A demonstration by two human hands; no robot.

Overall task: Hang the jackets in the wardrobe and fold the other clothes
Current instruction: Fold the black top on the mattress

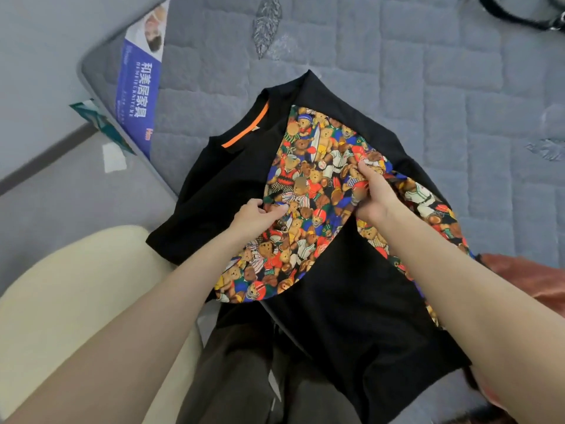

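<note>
Two hands work over a black shirt spread on the mattress. The left hand and right hand each pinch the bear-print cloth lying on it. An uneven pull could bunch the cloth and skew the fold.

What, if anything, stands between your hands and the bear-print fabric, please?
Nothing visible does. The left hand pinches the bear-print fabric at its edge and the right hand grips a bunch of it; the fabric lies on a black shirt on the mattress.
</note>
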